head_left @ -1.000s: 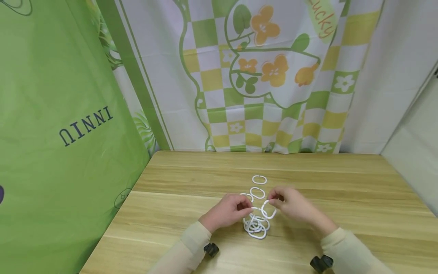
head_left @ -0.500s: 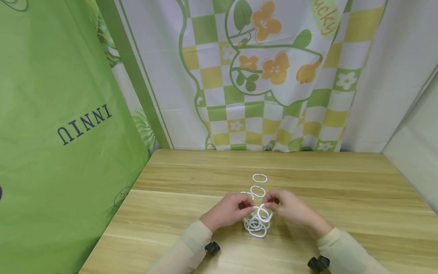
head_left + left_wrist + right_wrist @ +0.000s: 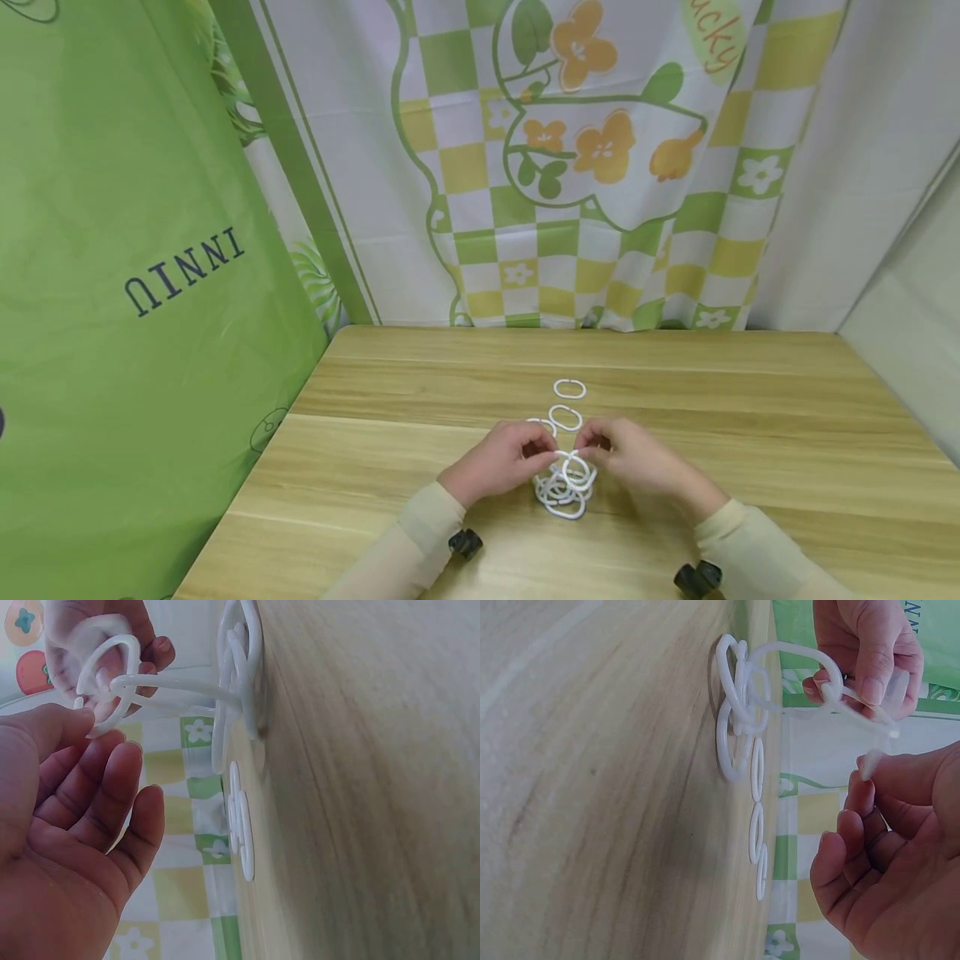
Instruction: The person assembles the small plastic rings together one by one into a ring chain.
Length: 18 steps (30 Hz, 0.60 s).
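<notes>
The left sleeve (image 3: 393, 546) and the right sleeve (image 3: 768, 554) are long, plain and pale cream, of a smooth, softly creased cloth that reaches to the wrists. The left cuff (image 3: 431, 514) shows as a band in a faintly different tone; the right cuff (image 3: 725, 529) looks a little yellower along its edge. At the left wrist sits a small black left camera (image 3: 466, 544), a stubby thing with rounded parts; the right camera (image 3: 698, 578) is just as dark, with two rounded lobes side by side and a slight gloss. The left grip (image 3: 501, 457) and right grip (image 3: 636, 454) are bare, with short, rounded fingernails (image 3: 872, 691)
</notes>
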### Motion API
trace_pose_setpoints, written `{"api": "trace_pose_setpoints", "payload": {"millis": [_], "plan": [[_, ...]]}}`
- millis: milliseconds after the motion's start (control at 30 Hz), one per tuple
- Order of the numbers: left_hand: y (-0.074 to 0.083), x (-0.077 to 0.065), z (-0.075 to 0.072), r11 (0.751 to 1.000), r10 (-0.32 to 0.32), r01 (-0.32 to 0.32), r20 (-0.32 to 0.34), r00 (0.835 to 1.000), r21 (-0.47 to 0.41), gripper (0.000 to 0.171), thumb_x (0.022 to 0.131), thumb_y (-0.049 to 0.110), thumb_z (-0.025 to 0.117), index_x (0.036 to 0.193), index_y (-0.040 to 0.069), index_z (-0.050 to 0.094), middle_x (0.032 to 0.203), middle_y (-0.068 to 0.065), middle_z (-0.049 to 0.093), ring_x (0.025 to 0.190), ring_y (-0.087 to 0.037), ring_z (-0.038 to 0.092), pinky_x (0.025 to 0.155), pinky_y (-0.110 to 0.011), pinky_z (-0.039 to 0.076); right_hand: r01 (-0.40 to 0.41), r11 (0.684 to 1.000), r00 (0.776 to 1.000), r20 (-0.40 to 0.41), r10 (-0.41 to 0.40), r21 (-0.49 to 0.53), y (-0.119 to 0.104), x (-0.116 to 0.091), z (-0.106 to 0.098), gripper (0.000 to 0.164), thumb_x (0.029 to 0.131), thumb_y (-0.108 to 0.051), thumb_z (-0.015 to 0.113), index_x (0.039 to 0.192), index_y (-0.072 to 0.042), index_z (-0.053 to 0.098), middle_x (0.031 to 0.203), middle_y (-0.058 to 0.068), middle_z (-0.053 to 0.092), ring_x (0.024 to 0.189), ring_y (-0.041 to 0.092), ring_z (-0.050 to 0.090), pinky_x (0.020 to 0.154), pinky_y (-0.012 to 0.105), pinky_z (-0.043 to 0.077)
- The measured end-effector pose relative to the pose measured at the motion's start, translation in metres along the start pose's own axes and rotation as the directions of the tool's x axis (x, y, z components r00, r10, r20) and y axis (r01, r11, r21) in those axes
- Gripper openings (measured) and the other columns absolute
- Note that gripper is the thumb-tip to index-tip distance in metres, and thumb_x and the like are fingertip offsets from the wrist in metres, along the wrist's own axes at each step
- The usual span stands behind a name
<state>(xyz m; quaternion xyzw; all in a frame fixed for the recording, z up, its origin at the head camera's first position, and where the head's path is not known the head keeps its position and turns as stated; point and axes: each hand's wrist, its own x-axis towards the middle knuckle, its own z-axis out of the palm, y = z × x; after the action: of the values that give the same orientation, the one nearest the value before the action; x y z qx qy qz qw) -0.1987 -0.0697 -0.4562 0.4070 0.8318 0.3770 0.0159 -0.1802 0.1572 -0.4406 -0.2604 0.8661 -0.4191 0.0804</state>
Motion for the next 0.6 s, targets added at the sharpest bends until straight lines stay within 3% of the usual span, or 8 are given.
{"api": "trace_pose_setpoints", "payload": {"millis": [200,400,600], "plan": [[-0.0005,-0.0009,-0.0008,0.999,-0.002,0.002,-0.005,1.0,-0.037,0.004,0.088,0.021,0.061,0.088,0.018,0.061,0.08,0.014,0.058,0.071,0.003,0.054,0.063,-0.013,0.046,-0.024,1.0,1.0,-0.007,0.024,0.003,0.0017,0.0,0.0022,0.006,0.087,-0.015,0.06,0.085,-0.009,0.059,0.077,-0.002,0.056,0.072,0.015,0.052,0.063,0.027,0.045],[-0.0028,-0.0036,-0.001,0.996,0.0,0.002,0.017,1.0,-0.085,0.004,0.086,0.022,0.063,0.086,0.019,0.061,0.079,0.013,0.057,0.07,0.001,0.054,0.063,-0.015,0.047,-0.081,0.995,0.995,-0.052,0.084,0.056,-0.0004,-0.0001,0.0009,0.005,0.088,-0.011,0.058,0.088,-0.007,0.058,0.08,0.005,0.057,0.074,0.016,0.051,0.064,0.028,0.044],[-0.0034,-0.005,-0.0005,0.992,-0.034,0.037,0.023,0.999,-0.121,0.007,0.088,0.027,0.06,0.086,0.021,0.061,0.078,0.013,0.059,0.069,0.0,0.054,0.062,-0.017,0.047,-0.095,0.995,0.991,-0.096,0.097,0.025,-0.0036,0.0012,0.0008,0.007,0.087,-0.013,0.06,0.088,-0.007,0.059,0.078,0.004,0.057,0.069,0.015,0.05,0.06,0.027,0.044]]}}
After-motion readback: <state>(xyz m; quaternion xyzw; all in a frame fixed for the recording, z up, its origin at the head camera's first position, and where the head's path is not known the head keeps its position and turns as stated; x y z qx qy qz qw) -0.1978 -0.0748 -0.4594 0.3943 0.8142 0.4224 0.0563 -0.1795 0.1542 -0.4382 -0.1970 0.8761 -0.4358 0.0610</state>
